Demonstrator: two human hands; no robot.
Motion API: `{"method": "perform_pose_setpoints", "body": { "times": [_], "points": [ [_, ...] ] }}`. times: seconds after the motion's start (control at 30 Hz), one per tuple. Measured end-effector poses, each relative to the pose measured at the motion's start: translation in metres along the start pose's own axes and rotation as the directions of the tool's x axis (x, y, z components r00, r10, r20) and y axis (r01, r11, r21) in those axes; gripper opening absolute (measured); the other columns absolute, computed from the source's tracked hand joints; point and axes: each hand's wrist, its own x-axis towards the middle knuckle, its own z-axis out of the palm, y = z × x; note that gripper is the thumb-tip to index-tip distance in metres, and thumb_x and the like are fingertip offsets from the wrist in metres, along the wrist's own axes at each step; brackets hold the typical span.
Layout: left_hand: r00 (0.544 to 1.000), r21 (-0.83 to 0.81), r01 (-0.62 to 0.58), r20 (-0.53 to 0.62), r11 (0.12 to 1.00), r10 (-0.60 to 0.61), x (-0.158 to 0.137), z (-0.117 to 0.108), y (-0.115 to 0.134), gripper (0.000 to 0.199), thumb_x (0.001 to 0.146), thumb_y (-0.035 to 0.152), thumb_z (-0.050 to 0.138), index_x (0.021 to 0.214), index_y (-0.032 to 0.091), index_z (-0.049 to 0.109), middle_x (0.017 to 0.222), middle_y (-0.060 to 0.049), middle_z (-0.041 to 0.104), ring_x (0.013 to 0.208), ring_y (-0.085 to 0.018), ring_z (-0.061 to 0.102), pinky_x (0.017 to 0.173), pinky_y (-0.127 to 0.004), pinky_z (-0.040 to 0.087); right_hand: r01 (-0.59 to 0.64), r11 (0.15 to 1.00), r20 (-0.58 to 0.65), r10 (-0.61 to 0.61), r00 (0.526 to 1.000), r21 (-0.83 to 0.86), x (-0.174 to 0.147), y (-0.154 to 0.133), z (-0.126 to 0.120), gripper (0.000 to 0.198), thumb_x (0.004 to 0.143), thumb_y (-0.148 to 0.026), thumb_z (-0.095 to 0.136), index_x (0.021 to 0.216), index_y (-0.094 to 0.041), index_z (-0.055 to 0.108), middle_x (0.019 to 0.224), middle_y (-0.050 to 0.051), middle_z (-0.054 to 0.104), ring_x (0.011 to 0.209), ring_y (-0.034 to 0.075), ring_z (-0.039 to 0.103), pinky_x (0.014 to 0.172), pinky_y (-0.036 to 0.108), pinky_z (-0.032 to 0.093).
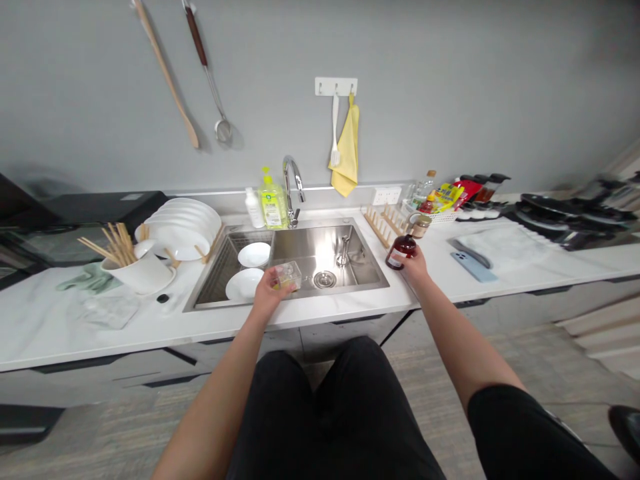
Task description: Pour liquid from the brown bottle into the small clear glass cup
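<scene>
My left hand (270, 290) is closed on a small transparent box (289, 272) with something yellowish at its bottom, over the front of the sink. My right hand (417, 267) grips a dark reddish-brown bottle (401, 249) with a pale label, on the right of the sink; whether its base touches the counter I cannot tell. The steel sink (305, 245) lies between my hands. In its left part sit two white bowls, one (255, 254) at the back and another (243, 285) nearer, partly behind my left hand. A jar (420, 225) stands just behind the bottle.
A chrome tap (293, 190), green soap bottle (273, 203) and white bottle (253, 208) stand behind the sink. Plates (187, 230) and a chopstick holder (137, 272) are left. Rightward are a wooden rack (383, 227), phone (473, 265), white cloth (505, 243) and stove (565, 217).
</scene>
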Motion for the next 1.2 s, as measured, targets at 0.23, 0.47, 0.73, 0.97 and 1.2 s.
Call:
{"method": "perform_pose_setpoints", "body": {
  "times": [0.23,0.47,0.73,0.97,1.2],
  "points": [
    [1.0,0.033,-0.025,0.017,0.999,0.024,0.004,-0.001,-0.007,0.074,0.062,0.044,0.104,0.123,0.024,0.069,0.124,-0.009,0.081,0.115,-0.031,0.079,0.11,-0.051,0.061,0.046,0.997,0.094,-0.04,0.995,-0.058,0.002,0.001,0.0,0.097,0.046,-0.044,0.099,0.133,-0.027,0.06,0.132,0.012,0.078,0.117,0.033,0.073,0.109,0.057,0.06],
    [0.999,0.022,-0.041,0.018,0.999,0.04,0.002,-0.002,-0.007,0.074,0.066,0.043,0.103,0.129,0.024,0.07,0.129,-0.011,0.08,0.121,-0.032,0.078,0.113,-0.051,0.059,0.238,0.898,-0.278,-0.352,0.894,-0.37,-0.07,-0.015,-0.019,0.074,0.084,-0.051,0.075,0.152,-0.026,0.055,0.154,0.019,0.064,0.145,0.039,0.064,0.121,0.063,0.052],
    [0.996,-0.015,-0.084,0.029,0.996,0.084,-0.01,0.008,0.006,0.078,0.065,0.044,0.104,0.132,0.022,0.07,0.131,-0.013,0.076,0.126,-0.034,0.075,0.115,-0.054,0.06,0.402,0.913,0.538,-0.302,0.787,-0.076,-0.192,-0.043,0.107,0.048,0.091,-0.052,0.088,0.134,-0.032,0.078,0.131,0.013,0.078,0.118,0.038,0.075,0.101,0.058,0.066],
    [0.945,0.097,-0.275,0.209,0.957,0.251,-0.043,0.021,0.039,0.063,0.084,0.049,0.099,0.136,0.022,0.076,0.131,-0.015,0.069,0.12,-0.034,0.076,0.105,-0.049,0.066,-0.002,0.99,0.765,-0.108,0.634,0.142,-0.214,-0.04,0.193,0.102,0.069,-0.063,0.105,0.157,-0.032,0.062,0.155,0.014,0.071,0.139,0.038,0.072,0.117,0.056,0.061],
    [0.943,0.296,-0.314,0.207,0.902,0.26,-0.052,-0.055,0.05,0.072,0.093,0.053,0.087,0.155,0.025,0.064,0.161,-0.018,0.062,0.146,-0.035,0.066,0.115,-0.051,0.061,-0.1,0.983,0.727,-0.044,0.685,0.153,-0.213,-0.015,0.189,0.085,0.06,-0.056,0.11,0.13,-0.03,0.069,0.128,0.008,0.079,0.117,0.032,0.078,0.109,0.049,0.063]
  ]
}}
